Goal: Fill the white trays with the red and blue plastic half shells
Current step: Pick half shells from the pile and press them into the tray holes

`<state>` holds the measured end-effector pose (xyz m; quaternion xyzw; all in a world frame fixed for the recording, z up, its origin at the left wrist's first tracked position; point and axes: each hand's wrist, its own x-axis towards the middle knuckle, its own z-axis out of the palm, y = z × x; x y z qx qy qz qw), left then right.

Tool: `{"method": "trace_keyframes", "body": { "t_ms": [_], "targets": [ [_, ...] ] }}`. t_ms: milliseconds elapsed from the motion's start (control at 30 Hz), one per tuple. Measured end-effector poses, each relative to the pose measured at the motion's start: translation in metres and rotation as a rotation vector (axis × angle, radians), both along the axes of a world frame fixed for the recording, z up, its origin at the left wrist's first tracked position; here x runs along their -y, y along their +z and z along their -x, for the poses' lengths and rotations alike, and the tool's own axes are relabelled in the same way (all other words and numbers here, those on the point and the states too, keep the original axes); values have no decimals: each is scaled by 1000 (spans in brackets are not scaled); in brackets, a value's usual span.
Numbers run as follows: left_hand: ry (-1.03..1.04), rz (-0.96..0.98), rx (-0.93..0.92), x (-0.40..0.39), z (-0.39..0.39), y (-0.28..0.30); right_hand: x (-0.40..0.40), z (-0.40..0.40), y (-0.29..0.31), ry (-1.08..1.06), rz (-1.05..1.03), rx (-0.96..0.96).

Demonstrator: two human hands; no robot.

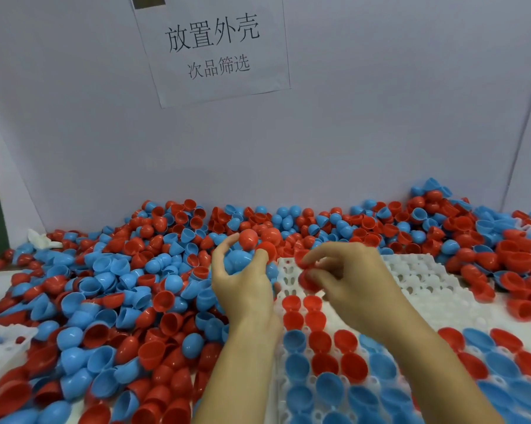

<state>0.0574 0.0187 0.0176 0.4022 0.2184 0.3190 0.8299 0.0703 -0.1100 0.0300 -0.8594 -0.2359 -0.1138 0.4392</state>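
Head view: a stock of shells [242,255], blue and red, is cradled in the curled left hand [242,280]; a red shell [307,281] is pinched by the right hand [349,276] above the tray [417,270]. Placing is judged under way; an empty pocket must be found next.

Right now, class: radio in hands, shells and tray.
Left hand grips several shells. Right hand pinches a red shell over white tray. Far cells unfilled. Nothing blocking.
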Motion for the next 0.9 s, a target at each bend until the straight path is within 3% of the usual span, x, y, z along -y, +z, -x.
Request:
{"method": "trace_keyframes", "body": {
  "t_ms": [133, 367, 500, 800, 900],
  "targets": [
    [-65, 46, 3, -3, 0, 2, 22, -15, -5, -215, 146, 43],
    [-174, 12, -14, -1, 3, 6, 16, -16, -19, -215, 434, -210],
    [-255, -27, 4, 0, 4, 7, 8, -14, -26, -250, 619, -215],
    [-373, -37, 30, 3, 7, 11, 12, -14, -22, -179, 659, -238],
    [-402, -58, 27, 3, 6, 10, 14, -16, -15, -172, 465, -116]
  ]
}}
